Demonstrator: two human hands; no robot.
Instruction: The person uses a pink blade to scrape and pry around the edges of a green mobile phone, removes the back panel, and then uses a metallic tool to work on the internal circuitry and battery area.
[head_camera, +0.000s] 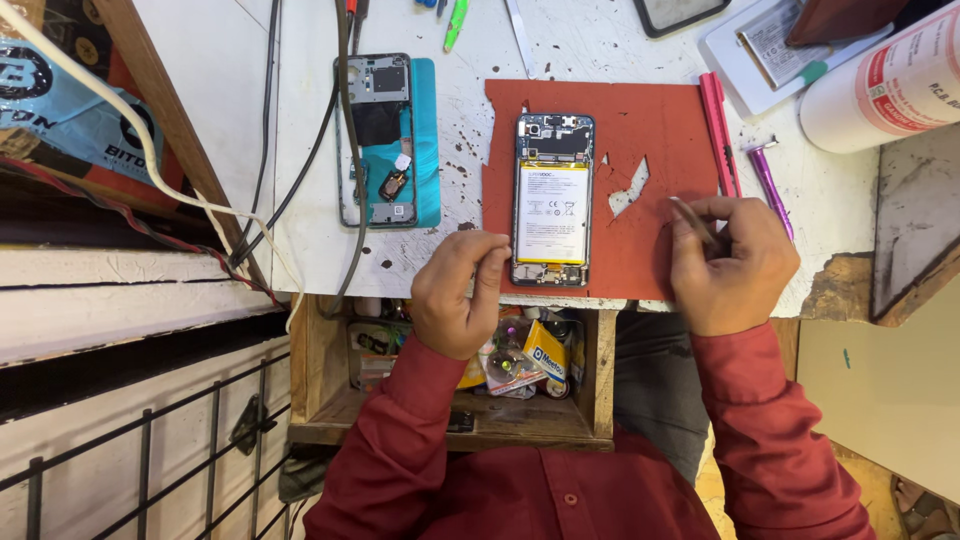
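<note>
Left hand (458, 295) curled with fingertips pinched; right hand (730, 265) closed in a grip.

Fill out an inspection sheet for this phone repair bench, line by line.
Surface: white worktop, stained, with torn red mat.
Job's things: opened phone on mat, battery exposed; teal back cover beside it.
Clutter: pink tools, white bottle, open drawer of parts.
Hands: left hand touches phone's lower corner; right hand holds thin tool.
Cables: dark cables cross worktop.
Surroundings: metal grille left.

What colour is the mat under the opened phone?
Red-orange mat, torn in places, seen best in the head view.
</note>
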